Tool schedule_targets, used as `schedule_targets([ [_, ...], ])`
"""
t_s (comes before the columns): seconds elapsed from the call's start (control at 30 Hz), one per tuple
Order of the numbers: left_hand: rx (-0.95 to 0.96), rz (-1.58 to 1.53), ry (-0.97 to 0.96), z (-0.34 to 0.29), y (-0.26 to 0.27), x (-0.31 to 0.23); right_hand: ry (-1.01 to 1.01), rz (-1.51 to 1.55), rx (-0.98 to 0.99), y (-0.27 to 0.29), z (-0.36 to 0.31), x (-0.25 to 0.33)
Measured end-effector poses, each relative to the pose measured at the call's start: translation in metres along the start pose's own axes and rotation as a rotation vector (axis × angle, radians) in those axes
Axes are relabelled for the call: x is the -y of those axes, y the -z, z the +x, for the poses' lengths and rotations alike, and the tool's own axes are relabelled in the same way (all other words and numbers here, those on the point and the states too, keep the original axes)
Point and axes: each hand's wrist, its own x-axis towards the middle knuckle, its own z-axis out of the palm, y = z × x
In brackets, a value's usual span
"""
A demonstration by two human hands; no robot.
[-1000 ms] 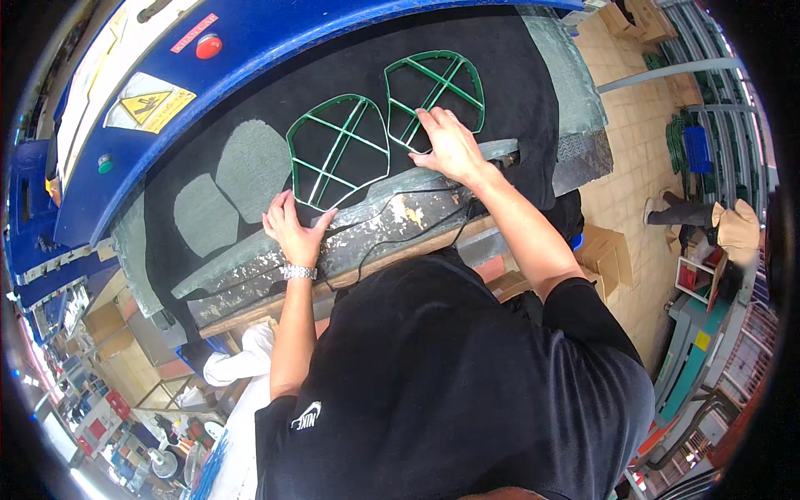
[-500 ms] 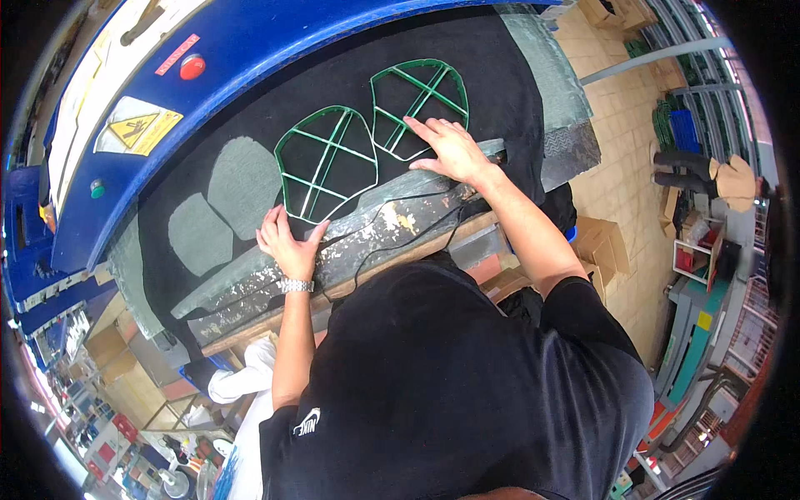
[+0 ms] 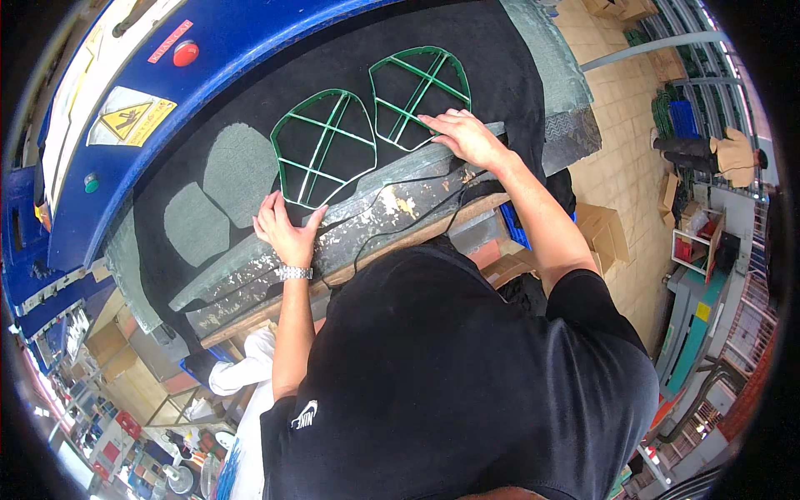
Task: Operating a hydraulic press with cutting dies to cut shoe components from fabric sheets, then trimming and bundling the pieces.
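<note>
Two green metal-strip cutting dies, each with crossed bars inside, lie side by side on black sheet material [image 3: 400, 31]. My left hand [image 3: 287, 240] holds the near end of the left cutting die [image 3: 333, 131], its thumb and fingers spread to either side of the rim. On the right cutting die [image 3: 414, 109], my right hand [image 3: 471, 140] grips the near right edge, fingertips reaching over the rim and partly hiding it. Left of the dies, two rounded cut-outs [image 3: 239, 171] in the black sheet show the grey-green surface underneath.
A blue machine beam [image 3: 225, 62] with a red button [image 3: 185, 54] curves across the far left. The worn board edge [image 3: 350, 237] runs along my side, with a black cord [image 3: 379, 229] over it. Cardboard boxes [image 3: 602, 229] and another person [image 3: 733, 158] are off to the right.
The whole view has shifted slightly. My right hand has slid a little to the right along the right cutting die. My left hand stays at the left die's near end.
</note>
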Motion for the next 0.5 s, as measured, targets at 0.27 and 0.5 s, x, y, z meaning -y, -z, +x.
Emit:
schedule_targets([
  [0.27,0.017,0.019,-0.014,0.0,0.005,-0.004,0.062,-0.084,-0.054,-0.001,-0.002,0.005],
  [0.5,0.023,0.024,-0.016,0.001,0.005,-0.005,0.014,-0.063,-0.23,0.006,-0.009,0.001],
])
